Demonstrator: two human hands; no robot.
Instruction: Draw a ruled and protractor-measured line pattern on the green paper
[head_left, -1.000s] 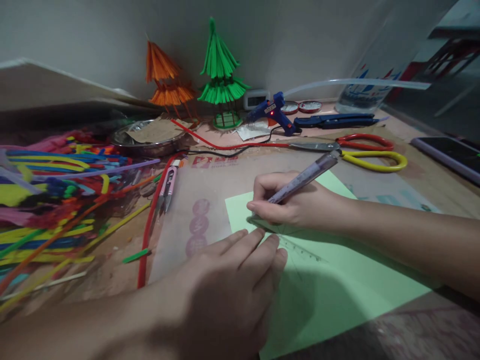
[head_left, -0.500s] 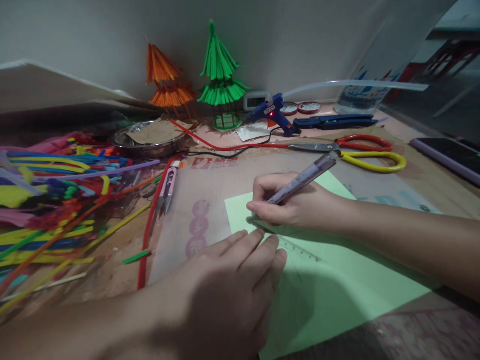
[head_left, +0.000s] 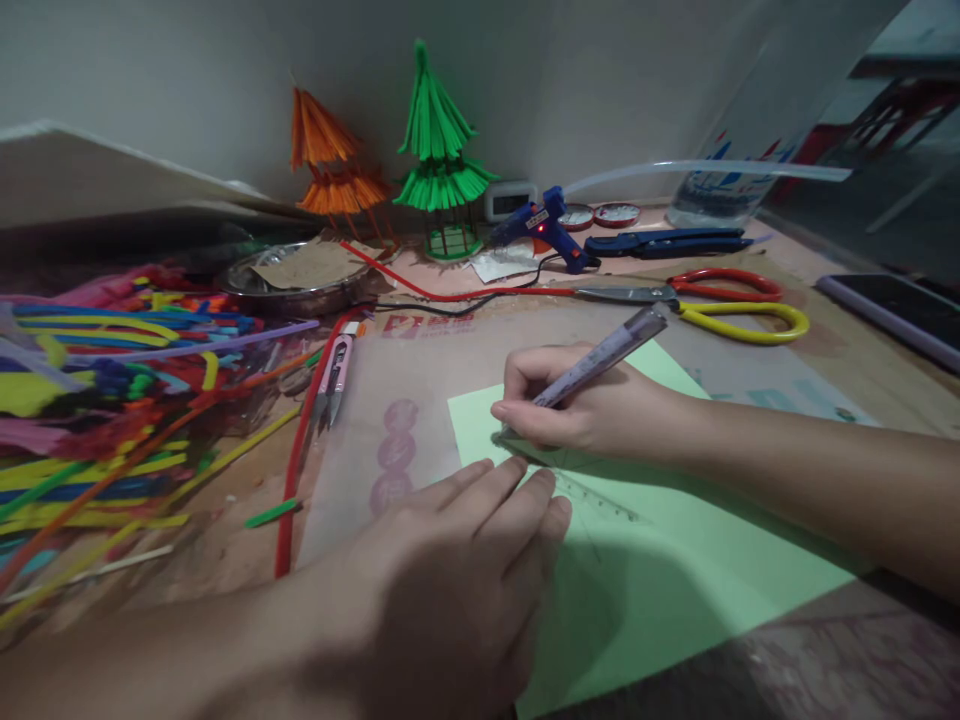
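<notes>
My right hand [head_left: 577, 400] is closed around a pen [head_left: 600, 355], whose tip is down at the light green sheet of paper [head_left: 697, 590]. A clear ruler [head_left: 600, 495] with a scale lies on the paper, partly under my left hand [head_left: 480, 560]. That hand lies flat, fingers stretched out, its fingertips resting on the ruler just below the pen tip. Thin pencil-like lines cross the sheet near the ruler. My left fingers cover part of the ruler, and the pen's tip is hard to make out in the shadow.
Colourful pipe cleaners [head_left: 112, 400] heap at the left, beside thread snips [head_left: 335, 380]. Behind stand orange [head_left: 337, 160] and green [head_left: 442, 150] pagoda-like models, a metal dish [head_left: 300, 285] and a blue glue gun [head_left: 544, 225]. Scissors [head_left: 739, 310] and a phone [head_left: 892, 315] lie right.
The whole view has shifted very slightly. Both hands, the pen and the ruler keep nearly the same places on the paper.
</notes>
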